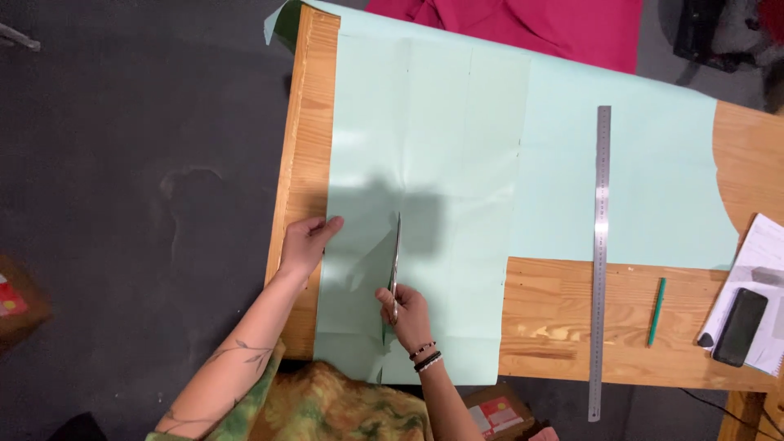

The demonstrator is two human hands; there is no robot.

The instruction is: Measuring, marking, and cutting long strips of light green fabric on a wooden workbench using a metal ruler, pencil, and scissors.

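A large sheet of pale green paper (457, 139) lies spread over a wooden table (555, 318). My right hand (403, 313) grips a pair of scissors (396, 257) whose blades point away from me along a cut line in the near part of the sheet. A slit runs from the paper's near edge up to the scissors. My left hand (306, 242) rests flat on the sheet's left edge, at the table's left side, fingers pressing the paper down.
A long steel ruler (601, 261) lies across paper and bare wood to the right. A green pencil (657, 311) sits beside it. A dark phone (740, 326) lies on white papers (763, 269) at the right edge. Red cloth (539, 24) lies at the far end.
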